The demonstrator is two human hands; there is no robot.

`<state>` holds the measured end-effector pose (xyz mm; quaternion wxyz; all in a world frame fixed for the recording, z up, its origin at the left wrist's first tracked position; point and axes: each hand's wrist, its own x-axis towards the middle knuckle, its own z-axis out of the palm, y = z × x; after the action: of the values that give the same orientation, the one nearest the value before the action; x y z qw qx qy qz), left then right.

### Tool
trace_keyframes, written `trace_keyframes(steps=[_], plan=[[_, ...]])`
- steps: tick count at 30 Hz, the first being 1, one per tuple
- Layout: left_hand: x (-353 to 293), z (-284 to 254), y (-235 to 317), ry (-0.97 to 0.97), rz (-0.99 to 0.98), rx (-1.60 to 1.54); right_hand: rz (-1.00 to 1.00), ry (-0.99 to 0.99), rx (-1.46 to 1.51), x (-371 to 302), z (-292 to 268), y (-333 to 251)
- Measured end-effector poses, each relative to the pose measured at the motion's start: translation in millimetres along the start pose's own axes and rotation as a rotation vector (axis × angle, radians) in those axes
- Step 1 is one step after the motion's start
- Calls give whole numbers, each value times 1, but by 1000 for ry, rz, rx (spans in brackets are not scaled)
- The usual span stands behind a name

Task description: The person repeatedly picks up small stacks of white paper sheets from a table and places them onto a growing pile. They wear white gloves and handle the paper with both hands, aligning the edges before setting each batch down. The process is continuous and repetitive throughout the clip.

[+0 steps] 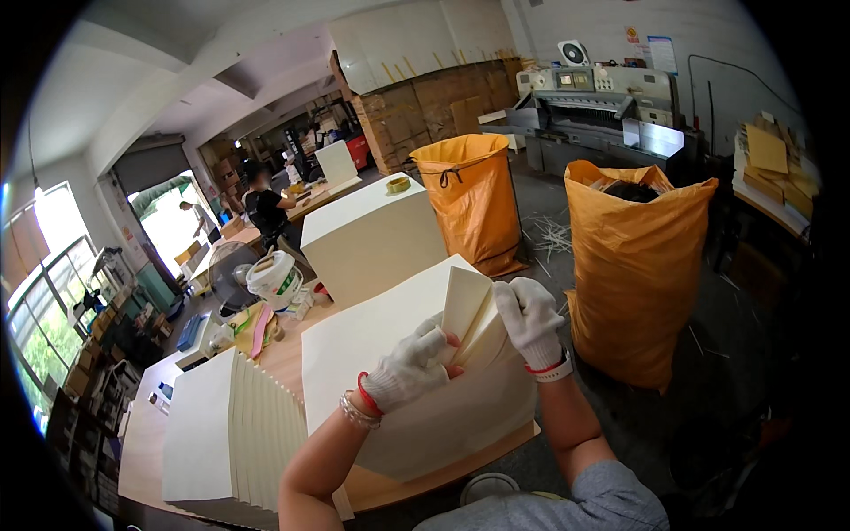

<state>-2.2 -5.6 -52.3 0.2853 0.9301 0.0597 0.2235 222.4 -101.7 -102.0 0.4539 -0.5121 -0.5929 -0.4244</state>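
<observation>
We logged cream sheets (464,296) bent up atop the big stack (372,310) on the table (137,465); right hand (529,320) clamped on their edge, left hand (412,356) touching, grip unclear. We judged them light, springy, easily creased, best held by edges.

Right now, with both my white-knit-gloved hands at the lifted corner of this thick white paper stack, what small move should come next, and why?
I'd perhaps ease your curled, white-knit-gloved right hand slightly outward, spreading the bent-up white paper sheets: a narrow gap already shows between them, and your white-knit-gloved left hand, two fingertips bare, is at their lower end.
</observation>
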Motion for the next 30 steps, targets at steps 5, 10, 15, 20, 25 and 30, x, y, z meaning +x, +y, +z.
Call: trace_keyframes(steps=[5,10,15,20,25,30], plan=[[0,-3,0,-41,-2,-1,-46,68,84,-3,2,6],[2,-8,-10,-155,24,62,-18,24,32,3,-1,-2],[2,1,-6,23,136,133,-17,33,-15,0,1,-1],[3,-5,8,-75,-73,18,-75,77,35,-4,2,6],[4,2,-8,85,201,107,-23,67,121,-4,5,2],[2,-4,-7,-90,36,117,18,41,116,1,1,0]])
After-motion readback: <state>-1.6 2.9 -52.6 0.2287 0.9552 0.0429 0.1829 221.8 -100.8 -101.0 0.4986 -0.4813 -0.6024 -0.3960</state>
